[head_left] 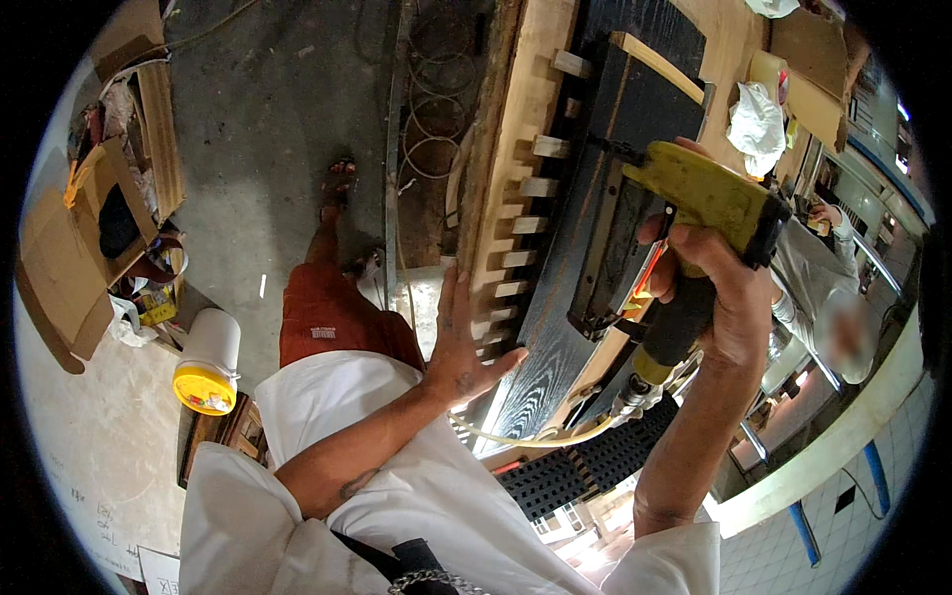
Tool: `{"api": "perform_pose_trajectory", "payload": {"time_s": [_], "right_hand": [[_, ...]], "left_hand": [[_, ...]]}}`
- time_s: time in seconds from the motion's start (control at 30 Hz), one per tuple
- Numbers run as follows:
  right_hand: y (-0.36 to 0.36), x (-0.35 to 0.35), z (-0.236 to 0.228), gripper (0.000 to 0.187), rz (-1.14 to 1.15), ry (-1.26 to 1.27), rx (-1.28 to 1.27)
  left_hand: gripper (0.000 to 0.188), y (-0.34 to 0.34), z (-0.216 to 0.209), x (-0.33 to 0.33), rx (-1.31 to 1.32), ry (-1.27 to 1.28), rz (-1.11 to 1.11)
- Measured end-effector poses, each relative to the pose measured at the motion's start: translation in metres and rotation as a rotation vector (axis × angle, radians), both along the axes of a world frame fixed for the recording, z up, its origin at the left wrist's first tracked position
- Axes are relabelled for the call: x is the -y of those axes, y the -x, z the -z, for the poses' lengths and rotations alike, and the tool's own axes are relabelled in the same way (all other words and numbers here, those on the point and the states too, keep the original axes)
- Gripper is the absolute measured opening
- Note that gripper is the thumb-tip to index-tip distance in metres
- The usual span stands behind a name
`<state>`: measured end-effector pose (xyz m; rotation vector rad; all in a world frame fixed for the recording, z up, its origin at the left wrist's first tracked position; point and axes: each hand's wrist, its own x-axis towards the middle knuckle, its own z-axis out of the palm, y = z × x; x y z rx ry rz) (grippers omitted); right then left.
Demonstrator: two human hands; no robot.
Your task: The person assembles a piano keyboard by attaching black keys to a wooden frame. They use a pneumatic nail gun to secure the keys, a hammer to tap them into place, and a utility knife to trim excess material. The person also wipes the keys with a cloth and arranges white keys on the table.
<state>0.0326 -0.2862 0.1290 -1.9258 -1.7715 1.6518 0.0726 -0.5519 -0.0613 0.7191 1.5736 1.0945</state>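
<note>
My right hand (729, 288) is wrapped around the grip of a yellow and black air nail gun (709, 193). Its nose and magazine hang over a black wood-grain panel (540, 362); contact between them is hard to judge. From the gun's lower end a pale air hose (535, 442) curves to the left. My left hand (461, 352) rests with thumb and fingers spread at the panel's near left edge, beside a row of short pale wooden slats (531, 225). A light wooden strip (657, 67) lies across the panel's far end.
At left stand a white bucket (213, 342) with a yellow lid and open cardboard boxes (94, 233). Coiled hose or wire (436, 109) lies beyond the bench edge. A white plastic bag (757, 129) sits far right. Another person (813, 268) is at right.
</note>
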Motion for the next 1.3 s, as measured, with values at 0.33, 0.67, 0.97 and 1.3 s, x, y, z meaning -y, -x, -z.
{"api": "perform_pose_trajectory", "payload": {"time_s": [0.33, 0.67, 0.97, 1.3], "right_hand": [[0.006, -0.022, 0.002, 0.061, -0.034, 0.006, -0.084], [0.016, -0.023, 0.000, 0.050, -0.067, -0.052, 0.045], [0.021, -0.050, 0.006, 0.040, -0.066, -0.066, 0.017], [0.034, -0.058, 0.004, 0.035, -0.059, -0.063, 0.011]], "left_hand": [[0.131, -0.001, 0.000, 0.000, -0.028, 0.021, 0.030], [0.126, -0.001, 0.002, 0.002, 0.007, 0.013, 0.013], [0.127, -0.004, 0.004, 0.002, 0.035, -0.003, -0.013], [0.136, 0.003, -0.002, -0.002, 0.065, 0.103, 0.059]]}}
